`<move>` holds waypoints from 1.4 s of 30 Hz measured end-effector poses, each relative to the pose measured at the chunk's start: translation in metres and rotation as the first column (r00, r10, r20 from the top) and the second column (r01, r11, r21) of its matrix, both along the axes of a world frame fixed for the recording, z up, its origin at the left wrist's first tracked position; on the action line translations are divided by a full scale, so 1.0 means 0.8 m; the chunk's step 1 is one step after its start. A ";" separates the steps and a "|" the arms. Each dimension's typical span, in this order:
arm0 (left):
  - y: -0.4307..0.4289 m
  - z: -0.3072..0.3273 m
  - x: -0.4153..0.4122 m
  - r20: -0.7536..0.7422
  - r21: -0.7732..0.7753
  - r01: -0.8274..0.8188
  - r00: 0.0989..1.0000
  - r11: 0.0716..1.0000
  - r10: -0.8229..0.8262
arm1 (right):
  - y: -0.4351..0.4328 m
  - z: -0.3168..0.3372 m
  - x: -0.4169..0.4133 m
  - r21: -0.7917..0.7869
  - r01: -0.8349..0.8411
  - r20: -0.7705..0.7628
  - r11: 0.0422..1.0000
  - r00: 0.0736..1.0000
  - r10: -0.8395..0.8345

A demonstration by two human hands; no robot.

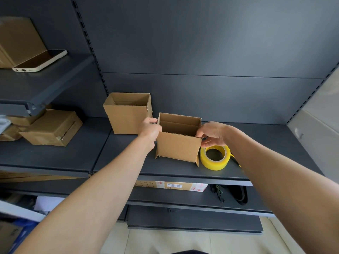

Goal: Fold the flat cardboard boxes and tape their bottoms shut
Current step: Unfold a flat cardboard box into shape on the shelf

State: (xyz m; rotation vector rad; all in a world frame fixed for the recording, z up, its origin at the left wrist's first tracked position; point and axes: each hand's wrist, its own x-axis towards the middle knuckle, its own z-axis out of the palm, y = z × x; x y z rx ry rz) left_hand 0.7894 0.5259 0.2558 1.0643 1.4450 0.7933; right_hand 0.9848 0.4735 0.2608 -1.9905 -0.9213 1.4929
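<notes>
On shelf (229, 173), left hand (150, 130), right hand (212, 134) gripping box (178, 147)

Left arm (102, 189), right arm (275, 171): bare, extended forward. Left hand (150, 130): fingers curled on open box (178, 145), left wall. Right hand (212, 134): pinching right wall.

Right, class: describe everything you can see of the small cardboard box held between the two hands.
The small box is plain brown corrugated cardboard, opened out square, top open. It stands upright on the dark shelf, loose bottom flaps poking out at its front lower corners. The left hand grips its left wall, the right hand its right edge. A taller box stands behind on the left; a yellow tape roll lies close on its right.
</notes>
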 end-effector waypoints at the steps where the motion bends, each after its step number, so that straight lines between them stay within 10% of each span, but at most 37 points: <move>1: 0.000 0.000 -0.001 0.003 0.005 0.001 1.000 1.000 -0.001 | 0.000 0.000 0.000 0.001 0.002 -0.003 1.000 1.000 -0.002; 42: 0.022 -0.019 -0.014 0.116 -0.211 0.228 0.971 0.950 -0.207 | 0.007 0.001 -0.003 -0.018 0.044 -0.061 0.999 0.997 -0.045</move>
